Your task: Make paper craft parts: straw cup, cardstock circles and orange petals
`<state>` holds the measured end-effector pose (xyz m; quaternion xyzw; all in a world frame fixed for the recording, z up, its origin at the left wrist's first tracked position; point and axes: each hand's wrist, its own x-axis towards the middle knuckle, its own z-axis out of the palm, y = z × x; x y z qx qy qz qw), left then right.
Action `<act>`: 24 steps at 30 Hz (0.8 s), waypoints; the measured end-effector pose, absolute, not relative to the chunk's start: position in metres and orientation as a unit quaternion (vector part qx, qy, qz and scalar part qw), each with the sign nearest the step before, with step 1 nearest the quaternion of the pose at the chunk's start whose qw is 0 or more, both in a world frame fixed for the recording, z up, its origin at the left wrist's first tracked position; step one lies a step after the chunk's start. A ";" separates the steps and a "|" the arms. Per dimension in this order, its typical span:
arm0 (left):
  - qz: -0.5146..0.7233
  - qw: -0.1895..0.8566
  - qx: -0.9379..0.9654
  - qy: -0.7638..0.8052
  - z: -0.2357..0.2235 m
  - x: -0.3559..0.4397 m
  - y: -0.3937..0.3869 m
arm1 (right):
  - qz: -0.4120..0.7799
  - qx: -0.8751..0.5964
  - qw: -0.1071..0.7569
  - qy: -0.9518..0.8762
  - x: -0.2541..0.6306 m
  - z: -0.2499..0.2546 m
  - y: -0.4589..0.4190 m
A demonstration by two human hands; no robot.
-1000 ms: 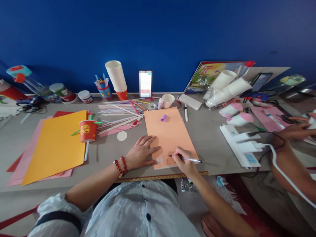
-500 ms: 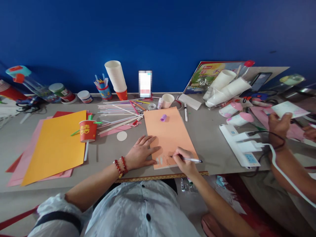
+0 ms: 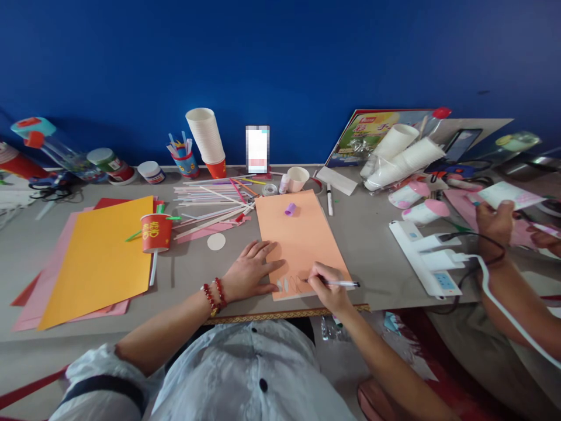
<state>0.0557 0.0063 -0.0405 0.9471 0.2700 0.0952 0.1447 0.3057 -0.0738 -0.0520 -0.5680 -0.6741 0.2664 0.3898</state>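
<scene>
A sheet of orange paper [image 3: 302,234] lies in front of me, with small oval outlines drawn near its lower edge and leaf-shaped holes beside them. My left hand [image 3: 252,270] rests flat on its left edge, fingers spread. Closed around a pen [image 3: 342,283], my right hand [image 3: 328,286] touches the paper's lower right, the tip next to the ovals. A small purple paper roll [image 3: 290,209] sits on the upper part of the sheet. Left of the sheet are a white paper disc [image 3: 216,241] and many straws [image 3: 214,196].
At left, a red paper cup [image 3: 156,233] with straws stands by yellow paper [image 3: 100,257]. A cup stack [image 3: 205,134] and a phone [image 3: 258,149] stand at the back. At right are a power strip [image 3: 425,257], bagged cups [image 3: 398,155] and another person's hand [image 3: 495,222] holding a card.
My right hand and the pen have shifted slightly to the right, and the outline by the tip shows more. My left hand stays put. The other person's hands have moved a little.
</scene>
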 end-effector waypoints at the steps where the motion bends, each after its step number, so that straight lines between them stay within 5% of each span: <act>1: 0.095 0.145 0.947 0.270 -0.041 0.056 0.006 | 0.267 -0.567 0.390 -0.675 0.306 -0.052 -0.074; 24: 0.096 0.140 0.948 0.269 -0.042 0.056 0.006 | 0.295 -0.543 0.395 -0.680 0.309 -0.055 -0.076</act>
